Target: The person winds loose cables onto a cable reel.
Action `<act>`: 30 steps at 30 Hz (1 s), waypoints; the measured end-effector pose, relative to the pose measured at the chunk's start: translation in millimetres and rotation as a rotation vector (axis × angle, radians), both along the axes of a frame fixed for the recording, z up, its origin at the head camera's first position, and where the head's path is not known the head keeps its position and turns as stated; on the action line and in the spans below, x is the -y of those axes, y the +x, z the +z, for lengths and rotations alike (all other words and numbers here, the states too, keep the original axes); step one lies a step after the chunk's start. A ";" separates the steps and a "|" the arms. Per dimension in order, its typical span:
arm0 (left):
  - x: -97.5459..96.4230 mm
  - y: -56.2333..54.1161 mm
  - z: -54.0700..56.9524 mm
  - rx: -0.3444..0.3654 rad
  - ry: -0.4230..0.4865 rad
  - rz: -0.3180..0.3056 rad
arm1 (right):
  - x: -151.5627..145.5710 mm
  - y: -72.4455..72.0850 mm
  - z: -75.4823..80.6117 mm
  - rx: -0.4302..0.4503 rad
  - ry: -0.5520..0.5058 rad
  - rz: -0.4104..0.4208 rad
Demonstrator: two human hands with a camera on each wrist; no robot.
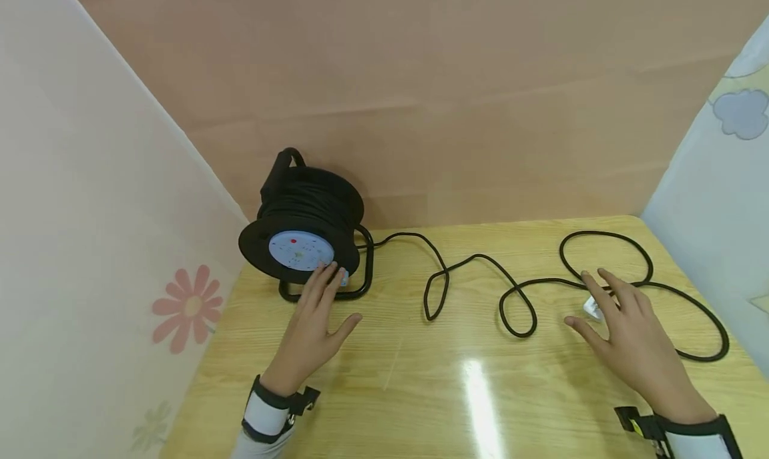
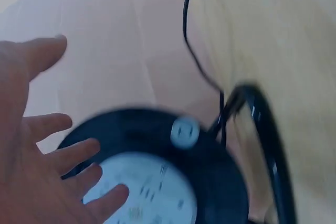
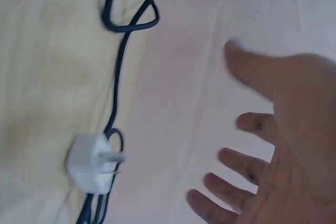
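Note:
A black cable reel (image 1: 300, 222) with a pale blue socket face stands at the left of the table, dark cord wound round its drum. My left hand (image 1: 309, 335) hovers in front of it, fingers spread and overlapping the lower rim in the head view. From the reel a loose black cord (image 1: 480, 255) runs right in several loops. Its white plug (image 3: 89, 163) lies on the table by the cord, partly covered by my right hand (image 1: 633, 335) in the head view. That hand is over the plug, fingers spread, holding nothing.
The wooden table (image 1: 420, 392) meets a brown paper-covered wall (image 1: 450, 112) at the back. Pale panels with flower and cloud prints close off both sides. The reel's tubular black stand (image 1: 368, 272) reaches the table at its right. A wide cord loop lies near the right edge.

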State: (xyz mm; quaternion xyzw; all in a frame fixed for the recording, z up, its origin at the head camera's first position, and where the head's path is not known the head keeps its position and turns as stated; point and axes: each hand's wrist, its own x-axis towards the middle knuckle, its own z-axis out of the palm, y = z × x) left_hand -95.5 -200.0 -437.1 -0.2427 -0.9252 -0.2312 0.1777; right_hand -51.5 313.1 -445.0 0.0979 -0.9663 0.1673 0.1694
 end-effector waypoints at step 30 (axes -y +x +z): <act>44.5 -38.1 49.8 -0.236 0.353 0.310 | 112.8 -83.0 20.8 0.168 -0.082 0.175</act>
